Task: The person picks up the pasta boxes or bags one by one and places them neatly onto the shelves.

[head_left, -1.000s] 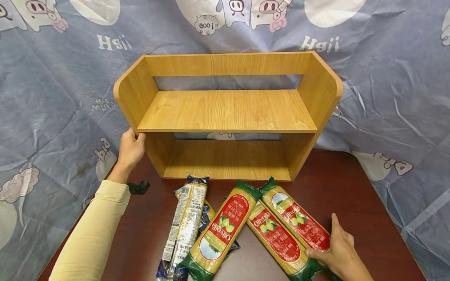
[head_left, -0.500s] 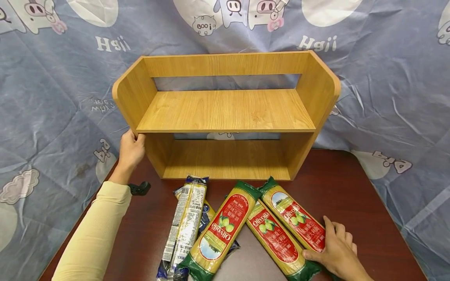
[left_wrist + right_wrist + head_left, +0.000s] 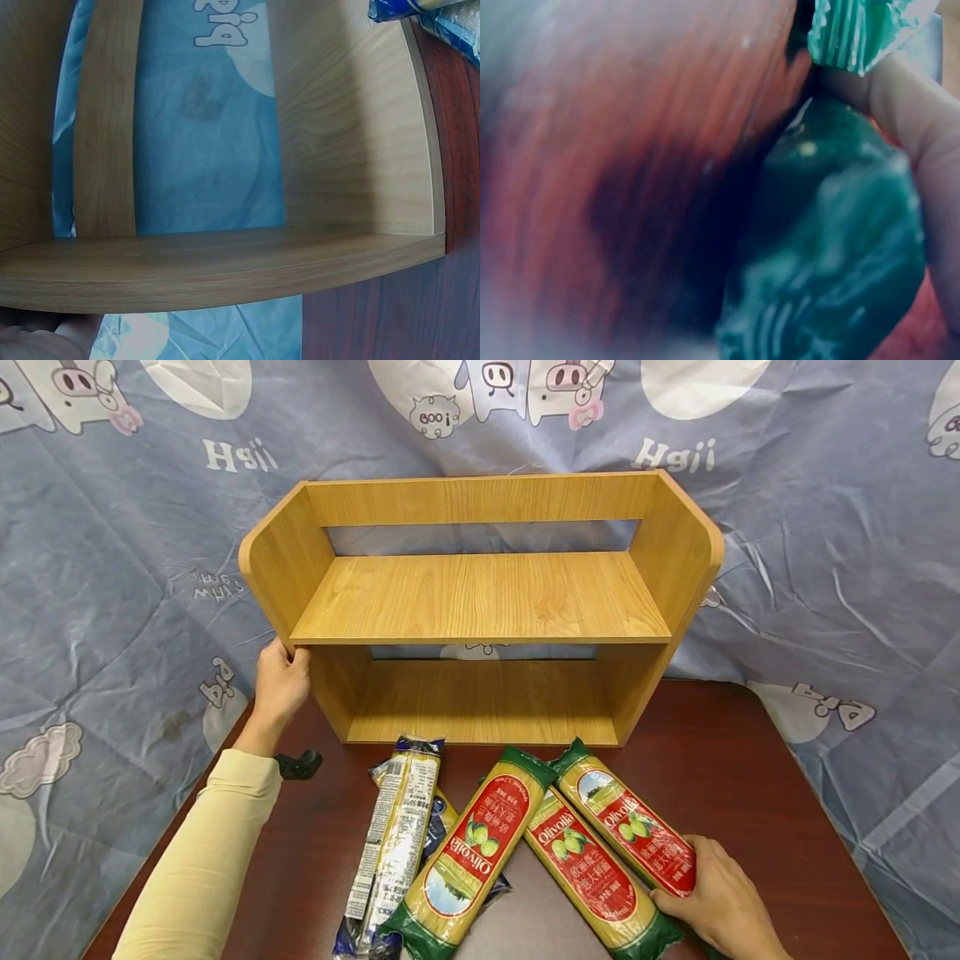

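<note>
My left hand grips the left side panel of a two-tier wooden shelf, its thumb at the front edge near the middle board. In the left wrist view, fingers show below that panel. At the lower right, my right hand holds the near end of the rightmost spaghetti pack, thumb on its left side and fingers over its right. Its crumpled green end fills much of the right wrist view beside the thumb. A second red-labelled spaghetti pack lies just left of it.
Another red-labelled pack lies slanted over a blue-ended pasta pack. Further left is a silver-and-blue pasta pack. All lie on the dark red table before the shelf. A blue printed cloth hangs behind.
My right hand has moved slightly left and its fingers have closed from stretched out to curled round the rightmost spaghetti pack. My left hand keeps its grip on the shelf.
</note>
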`<act>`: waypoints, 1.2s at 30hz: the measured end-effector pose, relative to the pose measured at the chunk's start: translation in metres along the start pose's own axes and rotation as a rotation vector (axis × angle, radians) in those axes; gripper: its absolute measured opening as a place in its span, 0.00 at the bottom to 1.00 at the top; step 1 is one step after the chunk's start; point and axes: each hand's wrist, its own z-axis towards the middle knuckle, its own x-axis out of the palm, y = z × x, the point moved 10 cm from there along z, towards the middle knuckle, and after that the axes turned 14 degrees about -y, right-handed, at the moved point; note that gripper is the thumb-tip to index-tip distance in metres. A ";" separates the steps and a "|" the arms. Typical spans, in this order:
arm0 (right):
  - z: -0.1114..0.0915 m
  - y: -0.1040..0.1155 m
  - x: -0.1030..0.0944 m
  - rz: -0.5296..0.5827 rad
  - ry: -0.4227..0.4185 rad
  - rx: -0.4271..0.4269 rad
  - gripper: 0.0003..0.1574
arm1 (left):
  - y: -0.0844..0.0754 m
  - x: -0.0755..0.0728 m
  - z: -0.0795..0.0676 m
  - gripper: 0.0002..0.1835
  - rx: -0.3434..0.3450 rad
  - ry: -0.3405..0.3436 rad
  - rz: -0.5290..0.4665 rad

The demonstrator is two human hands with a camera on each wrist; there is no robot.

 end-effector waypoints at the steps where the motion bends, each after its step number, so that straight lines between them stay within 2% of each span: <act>1: 0.000 0.000 0.000 -0.007 0.002 0.005 0.58 | 0.000 0.000 0.000 0.20 -0.002 0.002 0.001; 10: 0.000 -0.002 -0.003 -0.039 0.007 0.049 0.58 | -0.001 -0.002 -0.001 0.20 -0.001 -0.003 0.012; 15: 0.001 -0.004 -0.004 -0.019 -0.009 0.065 0.56 | -0.001 -0.004 -0.001 0.20 0.009 -0.001 0.036; 22: 0.002 -0.010 -0.001 0.002 0.020 0.118 0.53 | -0.002 -0.003 -0.001 0.19 0.029 0.010 0.054; 29: -0.001 -0.007 -0.005 0.024 -0.028 0.117 0.48 | -0.004 -0.002 0.002 0.20 0.037 0.018 0.057; 36: -0.002 -0.013 -0.002 0.042 0.033 0.197 0.51 | -0.008 -0.006 0.003 0.17 0.081 -0.019 0.121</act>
